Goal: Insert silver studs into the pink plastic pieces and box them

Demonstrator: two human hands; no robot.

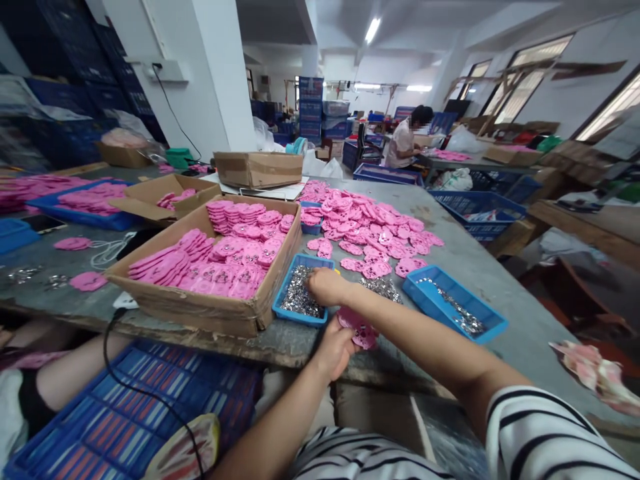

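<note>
My left hand (336,348) is closed on a round pink piece (361,328) at the table's front edge. My right hand (327,287) reaches across above it, its fingertips down in a blue tray (301,319) of small shiny metal parts (299,292). Those fingers are bent together, and what they pinch, if anything, is hidden. Just left of the tray stands a cardboard box (200,312) holding stacked pink pieces (235,250). Behind my hands lies a loose pile of pink pieces (370,223).
A second blue tray (455,303) with some metal parts lies to the right, and loose metal parts (383,288) lie between the trays. Further left are an open carton (145,197) and another person's arm (83,370). A seated person (401,141) is in the background.
</note>
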